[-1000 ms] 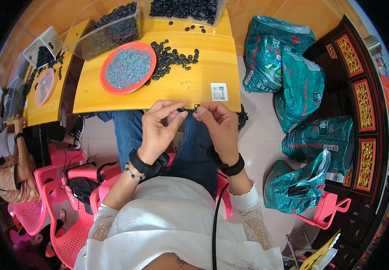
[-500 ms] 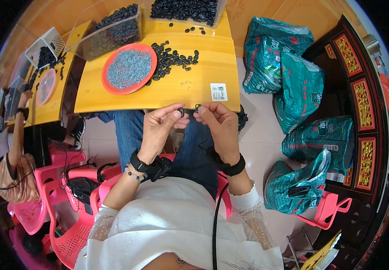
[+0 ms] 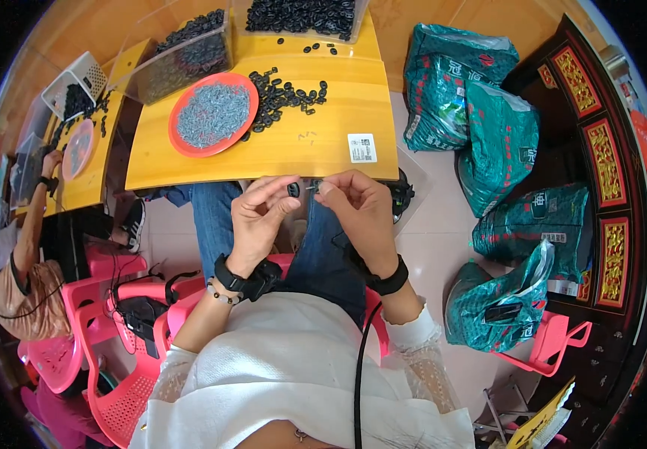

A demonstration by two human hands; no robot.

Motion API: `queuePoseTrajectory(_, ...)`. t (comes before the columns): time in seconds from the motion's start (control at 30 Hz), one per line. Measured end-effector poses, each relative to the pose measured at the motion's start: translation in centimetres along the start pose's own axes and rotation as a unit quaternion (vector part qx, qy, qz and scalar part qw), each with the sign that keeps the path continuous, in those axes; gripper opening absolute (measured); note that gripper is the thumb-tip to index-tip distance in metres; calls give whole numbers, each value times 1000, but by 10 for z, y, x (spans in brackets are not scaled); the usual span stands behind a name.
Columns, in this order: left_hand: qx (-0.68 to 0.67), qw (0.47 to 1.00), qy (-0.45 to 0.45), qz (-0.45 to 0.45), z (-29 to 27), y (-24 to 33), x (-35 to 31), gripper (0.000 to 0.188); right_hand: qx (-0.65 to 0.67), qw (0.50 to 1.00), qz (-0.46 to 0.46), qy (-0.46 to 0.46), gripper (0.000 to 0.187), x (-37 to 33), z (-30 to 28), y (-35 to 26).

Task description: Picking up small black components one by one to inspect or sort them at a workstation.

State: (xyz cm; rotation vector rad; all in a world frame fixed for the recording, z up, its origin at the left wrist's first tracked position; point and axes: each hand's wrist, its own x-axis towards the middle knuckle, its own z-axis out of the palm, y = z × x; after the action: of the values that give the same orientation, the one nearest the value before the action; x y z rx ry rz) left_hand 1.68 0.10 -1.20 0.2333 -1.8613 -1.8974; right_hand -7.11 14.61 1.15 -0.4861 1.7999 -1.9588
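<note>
From my remote seat I watch through the head camera, which looks down on two bare hands near the middle of the frame, just below the front edge of a yellow table (image 3: 350,93). I see the left hand (image 3: 258,217) with its thumb and fingers drawn together on a black oval piece (image 3: 293,190), which sits at the fingertips, a little left of centre. Just to its right I have the right hand (image 3: 359,206), its thumb and forefinger pinched on a small dark piece (image 3: 316,185); the fingers cover most of it, so I cannot tell its exact shape. The two pieces are close but apart, above the jeans (image 3: 213,221) of the wearer. In the upper left of the frame a red plate (image 3: 174,112) rests on the table, filled with thin grey pins (image 3: 215,114), and loose black pieces (image 3: 271,105) lie along its right side. Behind the plate I see a clear bin (image 3: 140,71) of black pieces, with a second bin (image 3: 359,22) at the top edge. A white label (image 3: 362,148) lies near the table's right corner. Green bags (image 3: 503,142) fill the upper right and right of my view. At the far left, a co-worker (image 3: 31,299) reaches toward a pink plate (image 3: 87,129).
</note>
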Motion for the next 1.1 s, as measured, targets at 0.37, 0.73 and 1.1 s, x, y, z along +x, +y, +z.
queuePoseTrajectory(0.37, -5, 1000, -3, 14, 6, 7, 0, 37, -43, 998, -38, 10, 9, -4, 4, -3)
queuePoseTrajectory(0.73, 48, 998, 6, 34, 6, 9, -3, 36, -72, 997, -40, 5, 10, -6, 3, -8)
queuePoseTrajectory(1.1, 76, 996, 1, 38, 4, 11, -6, 36, -67, 997, -32, 7, 12, -8, 2, -9)
